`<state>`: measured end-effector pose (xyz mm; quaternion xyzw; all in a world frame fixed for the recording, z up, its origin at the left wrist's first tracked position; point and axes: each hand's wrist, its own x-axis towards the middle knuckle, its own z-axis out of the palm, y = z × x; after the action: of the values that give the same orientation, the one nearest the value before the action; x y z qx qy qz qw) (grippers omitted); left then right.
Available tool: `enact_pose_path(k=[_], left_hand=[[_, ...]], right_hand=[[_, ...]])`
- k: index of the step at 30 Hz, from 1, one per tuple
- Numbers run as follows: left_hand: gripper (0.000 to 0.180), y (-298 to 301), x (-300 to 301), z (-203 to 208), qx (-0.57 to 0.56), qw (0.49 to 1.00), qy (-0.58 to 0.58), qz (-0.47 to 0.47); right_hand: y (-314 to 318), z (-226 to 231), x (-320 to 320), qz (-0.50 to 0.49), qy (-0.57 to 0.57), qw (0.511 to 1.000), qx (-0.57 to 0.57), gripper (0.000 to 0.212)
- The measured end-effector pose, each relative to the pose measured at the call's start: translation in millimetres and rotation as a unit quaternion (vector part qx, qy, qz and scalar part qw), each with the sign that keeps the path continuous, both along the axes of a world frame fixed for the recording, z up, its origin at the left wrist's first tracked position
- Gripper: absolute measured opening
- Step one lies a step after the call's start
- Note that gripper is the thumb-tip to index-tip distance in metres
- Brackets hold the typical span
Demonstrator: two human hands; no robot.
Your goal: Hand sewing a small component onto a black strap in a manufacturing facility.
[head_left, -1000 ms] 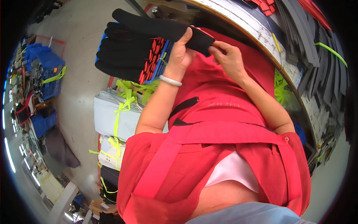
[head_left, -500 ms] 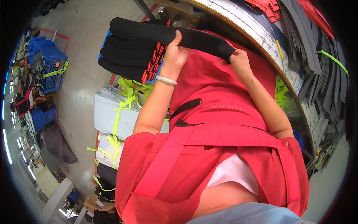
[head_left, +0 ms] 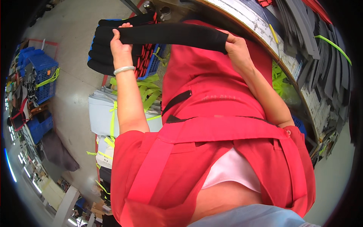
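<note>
A long black fabric strip (head_left: 170, 34) stretches across in front of me, above the lap of my red apron. My left hand (head_left: 121, 45), with a pale bangle at the wrist, grips it near its left end, thumb on top. My right hand (head_left: 236, 47) pinches the other end between thumb and fingers. Under and behind my left hand lies a pile of folded black strips (head_left: 102, 49) with red edges, resting in a blue crate (head_left: 154, 65). Part of that pile is hidden by the hand and the strip.
Left of my knees stands a stack of light grey sheets (head_left: 103, 113) tied with yellow-green ribbon. A worn white table edge (head_left: 249, 22) runs along the right, with grey strips (head_left: 325, 56) heaped on it. A blue basket (head_left: 45, 81) sits farther left. A metal cup (head_left: 165, 13) is beyond the crate.
My left hand has slid leftward along the strip to near its end, over the pile. The strip is now drawn out straighter between both hands. My right hand has shifted slightly left and up.
</note>
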<state>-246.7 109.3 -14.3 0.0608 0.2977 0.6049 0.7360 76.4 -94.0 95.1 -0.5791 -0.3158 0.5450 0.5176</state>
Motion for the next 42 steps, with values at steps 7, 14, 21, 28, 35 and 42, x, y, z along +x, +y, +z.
enact_pose_path(k=[7, 14, 21, 28, 35, 42], left_hand=[[0.028, 0.2, -4.9, -14.3, -0.031, 0.999, -0.003, 0.02], [0.044, -26.7, -42.2, -4.2, 0.127, 0.75, 0.638, 0.122], [0.026, -117.7, 81.2, 148.5, 0.238, 0.621, 0.506, -0.549], [0.026, -98.9, 74.9, 117.6, 0.101, 0.9, 0.217, -0.363], [0.023, -91.9, 86.9, 85.9, 0.119, 0.944, 0.279, -0.131], [0.015, -99.5, 90.6, 80.5, 0.083, 0.932, 0.311, -0.169]], right_hand=[[-11.2, 9.1, 2.1, 0.029, -0.039, 0.999, 0.004, 0.023], [2.5, 22.0, 64.8, 0.126, -0.075, 0.989, -0.003, 0.025], [87.4, 97.8, 91.7, 0.318, -0.079, 0.927, 0.181, 0.021], [89.6, 47.0, 25.3, 0.076, -0.089, 0.975, 0.188, 0.029], [14.9, -7.2, -66.5, 0.401, -0.021, 0.913, -0.075, 0.034], [22.5, -4.7, -64.7, 0.415, -0.025, 0.908, -0.061, 0.029]])
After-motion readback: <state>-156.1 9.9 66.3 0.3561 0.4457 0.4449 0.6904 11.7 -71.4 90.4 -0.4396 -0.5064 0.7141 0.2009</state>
